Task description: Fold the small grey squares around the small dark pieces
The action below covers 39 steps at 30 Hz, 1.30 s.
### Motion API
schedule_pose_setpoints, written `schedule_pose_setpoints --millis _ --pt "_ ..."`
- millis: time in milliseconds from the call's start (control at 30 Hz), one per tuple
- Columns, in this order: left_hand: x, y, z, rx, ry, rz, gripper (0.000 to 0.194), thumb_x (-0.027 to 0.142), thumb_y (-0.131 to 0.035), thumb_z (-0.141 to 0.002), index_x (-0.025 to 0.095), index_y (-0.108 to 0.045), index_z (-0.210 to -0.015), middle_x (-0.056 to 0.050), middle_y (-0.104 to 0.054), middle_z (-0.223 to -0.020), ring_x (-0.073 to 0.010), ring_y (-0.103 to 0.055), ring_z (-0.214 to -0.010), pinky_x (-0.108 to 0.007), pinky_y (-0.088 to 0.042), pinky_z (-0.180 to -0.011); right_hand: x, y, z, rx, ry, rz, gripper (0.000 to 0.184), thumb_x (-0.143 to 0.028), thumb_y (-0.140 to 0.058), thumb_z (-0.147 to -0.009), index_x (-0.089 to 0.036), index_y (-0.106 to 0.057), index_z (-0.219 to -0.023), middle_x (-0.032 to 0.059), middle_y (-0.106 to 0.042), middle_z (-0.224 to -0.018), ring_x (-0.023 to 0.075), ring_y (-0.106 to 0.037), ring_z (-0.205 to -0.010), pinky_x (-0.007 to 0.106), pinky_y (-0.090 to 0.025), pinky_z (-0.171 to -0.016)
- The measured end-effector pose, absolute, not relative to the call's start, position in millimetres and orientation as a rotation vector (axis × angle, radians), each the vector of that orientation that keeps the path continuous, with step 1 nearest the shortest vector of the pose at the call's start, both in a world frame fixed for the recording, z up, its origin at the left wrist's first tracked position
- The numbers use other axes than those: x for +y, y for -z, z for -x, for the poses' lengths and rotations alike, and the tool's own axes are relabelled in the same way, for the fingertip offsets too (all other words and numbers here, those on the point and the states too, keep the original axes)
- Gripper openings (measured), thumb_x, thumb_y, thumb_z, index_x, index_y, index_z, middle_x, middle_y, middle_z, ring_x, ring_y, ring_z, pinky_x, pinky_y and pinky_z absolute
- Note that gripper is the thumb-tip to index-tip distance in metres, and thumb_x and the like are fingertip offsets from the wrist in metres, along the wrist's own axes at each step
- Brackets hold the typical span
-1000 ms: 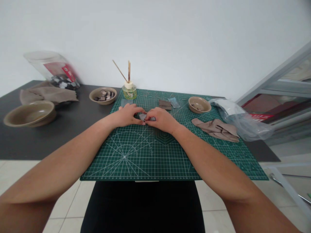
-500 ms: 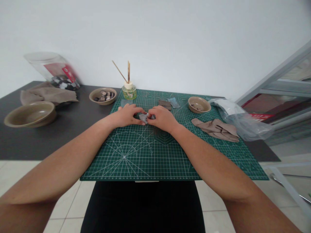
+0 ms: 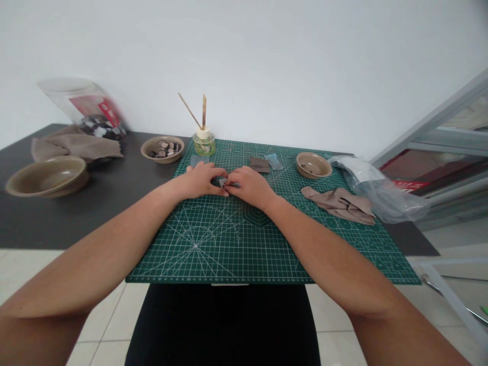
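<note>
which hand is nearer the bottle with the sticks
Left. The left hand is in front of the bottle; the right hand is farther off, toward the right.

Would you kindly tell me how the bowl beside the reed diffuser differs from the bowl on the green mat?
The diffuser-side bowl holds a pile of dark and pale pieces; the mat bowl shows only a few small bits. The diffuser-side bowl stands on the dark tabletop; the mat bowl stands on the green mat. Both are round, tan and upright.
</note>
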State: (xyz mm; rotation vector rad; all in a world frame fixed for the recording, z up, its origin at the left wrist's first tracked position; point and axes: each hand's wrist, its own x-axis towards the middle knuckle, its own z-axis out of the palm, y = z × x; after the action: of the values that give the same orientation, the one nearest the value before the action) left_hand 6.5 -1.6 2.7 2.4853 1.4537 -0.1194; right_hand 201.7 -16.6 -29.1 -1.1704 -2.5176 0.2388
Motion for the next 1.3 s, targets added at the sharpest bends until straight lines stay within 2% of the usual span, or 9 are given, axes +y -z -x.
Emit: schedule_pose_setpoints --millis 300,467,667,1033,1300 --pt "-1.1 -3.0 -4.6 1.454 0.105 -2.454 0.062 0.069 -0.063 -0.082 0.034 -0.064 -0.134 -0.012 -0.06 -0.122 -0.0387 -0.05 -0.119 -0.049 -0.04 -0.096 -19.2 27.5 -201.5 -2.444 -0.157 1.349 0.016 -0.031 -0.065 -0.095 -0.019 -0.074 -0.091 0.0065 -0.068 -0.092 0.0217 -0.057 -0.094 0.032 -0.04 -0.087" --pt "0.4 -1.2 -3.6 1.445 0.092 -2.458 0.064 0.068 -0.063 -0.082 0.034 -0.064 -0.135 -0.013 -0.06 -0.122 -0.0404 -0.05 -0.119 -0.05 -0.039 -0.095 -23.2 26.4 -204.2 -2.477 -0.182 1.281 0.016 -0.033 -0.07 -0.092 -0.018 -0.074 -0.088 0.0064 -0.069 -0.091 0.0211 -0.057 -0.091 0.032 -0.04 -0.085" --pt "-0.6 -2.9 -5.8 1.446 0.117 -2.464 0.062 0.067 -0.062 -0.083 0.032 -0.063 -0.135 -0.013 -0.059 -0.123 -0.0401 -0.05 -0.119 -0.051 -0.039 -0.096 -20.2 28.4 -204.0 -2.534 -0.293 1.116 0.014 -0.03 -0.067 -0.095 -0.019 -0.075 -0.092 0.0053 -0.073 -0.1 0.0199 -0.056 -0.095 0.032 -0.039 -0.091" --pt "-0.7 -1.0 -3.8 1.437 0.081 -2.448 0.064 0.069 -0.063 -0.082 0.034 -0.062 -0.136 -0.013 -0.06 -0.122 -0.0394 -0.049 -0.12 -0.052 -0.039 -0.097 -19.1 27.7 -203.4 -2.404 -0.165 1.358 0.012 -0.029 -0.068 -0.091 -0.019 -0.073 -0.087 0.0056 -0.068 -0.09 0.0216 -0.055 -0.091 0.032 -0.039 -0.086" --pt "0.3 -1.3 -3.1 1.428 0.087 -2.459 0.062 0.067 -0.062 -0.082 0.033 -0.063 -0.135 -0.013 -0.06 -0.121 -0.0395 -0.05 -0.119 -0.052 -0.038 -0.096 -25.2 26.1 -205.9 -2.491 -0.259 1.215 0.015 -0.032 -0.07 -0.092 -0.019 -0.073 -0.086 0.005 -0.069 -0.092 0.0202 -0.055 -0.091 0.032 -0.039 -0.086"
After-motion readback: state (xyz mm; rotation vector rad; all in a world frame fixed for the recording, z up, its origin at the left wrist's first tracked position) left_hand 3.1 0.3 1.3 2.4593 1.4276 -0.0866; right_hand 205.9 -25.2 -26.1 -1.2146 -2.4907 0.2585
